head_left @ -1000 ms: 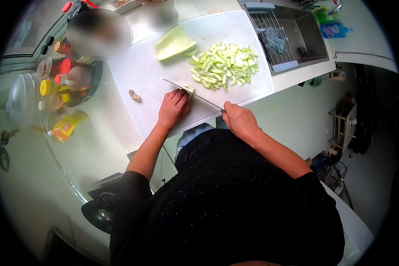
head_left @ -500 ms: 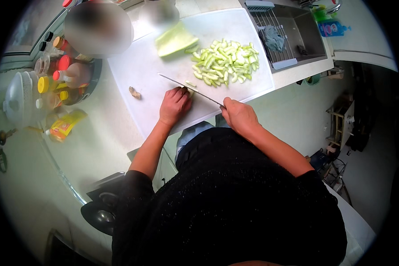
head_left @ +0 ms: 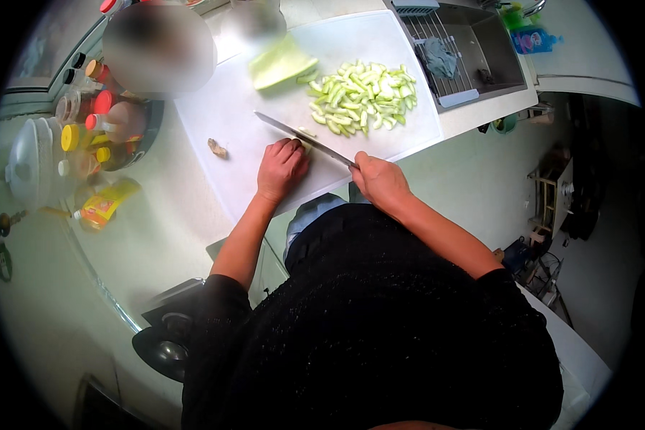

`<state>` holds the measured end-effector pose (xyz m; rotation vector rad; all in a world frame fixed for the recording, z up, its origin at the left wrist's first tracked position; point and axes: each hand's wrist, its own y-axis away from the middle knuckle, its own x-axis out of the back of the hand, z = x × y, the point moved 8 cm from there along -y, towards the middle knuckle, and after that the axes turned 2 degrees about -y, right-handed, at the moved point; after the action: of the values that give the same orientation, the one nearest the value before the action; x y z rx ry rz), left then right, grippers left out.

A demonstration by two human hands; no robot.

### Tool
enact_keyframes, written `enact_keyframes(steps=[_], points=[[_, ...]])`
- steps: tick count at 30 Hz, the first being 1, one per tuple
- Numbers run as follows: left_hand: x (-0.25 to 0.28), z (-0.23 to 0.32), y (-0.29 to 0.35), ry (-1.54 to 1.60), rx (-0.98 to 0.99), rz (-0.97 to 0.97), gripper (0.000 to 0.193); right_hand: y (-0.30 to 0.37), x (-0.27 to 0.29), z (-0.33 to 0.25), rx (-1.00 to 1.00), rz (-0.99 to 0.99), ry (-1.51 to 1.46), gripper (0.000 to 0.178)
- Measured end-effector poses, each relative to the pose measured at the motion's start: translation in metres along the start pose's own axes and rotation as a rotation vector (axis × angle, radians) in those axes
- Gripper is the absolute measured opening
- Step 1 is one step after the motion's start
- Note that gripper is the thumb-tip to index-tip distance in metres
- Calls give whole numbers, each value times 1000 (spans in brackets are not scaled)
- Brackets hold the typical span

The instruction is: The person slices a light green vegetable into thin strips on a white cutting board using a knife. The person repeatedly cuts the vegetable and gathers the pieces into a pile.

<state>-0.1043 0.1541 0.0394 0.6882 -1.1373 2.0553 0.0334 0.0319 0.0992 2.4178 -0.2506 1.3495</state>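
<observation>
My right hand (head_left: pixel 381 179) is wrapped round the handle of a kitchen knife (head_left: pixel 299 135). Its blade slants to the far left, just beyond the fingers of my left hand (head_left: pixel 282 169). Those fingers are curled down on a pale green melon piece, almost wholly hidden beneath them. Against the blade's far side lies a thin cut slice (head_left: pixel 307 132). A heap of cut melon pieces (head_left: pixel 365 99) spreads over the right of the white cutting board (head_left: pixel 229 93). Behind the heap, to its left, rests a large uncut melon wedge (head_left: pixel 281 64). A small ginger-like knob (head_left: pixel 217 148) sits at the left.
Sauce and oil bottles (head_left: pixel 97 136) crowd the counter at the left, a yellow pouch-like packet (head_left: pixel 104 204) nearer me. A sink (head_left: pixel 491 54) with a drying rack and grey-blue cloth (head_left: pixel 439 59) adjoins the board's right. Two blurred round shapes stand behind the board.
My right hand has shifted slightly left and away from me, and more of the blade's flat side shows. My left hand stays nearly in place on the melon piece.
</observation>
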Motion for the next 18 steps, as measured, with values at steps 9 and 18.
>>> enact_keyframes(steps=[9,18], points=[[2,1,-1,1,24,14,26,-9,-42,7,-57,-50,28,21],[1,-2,4,5,6,42,24,8,-1,-4,-73,-115,-20,22]])
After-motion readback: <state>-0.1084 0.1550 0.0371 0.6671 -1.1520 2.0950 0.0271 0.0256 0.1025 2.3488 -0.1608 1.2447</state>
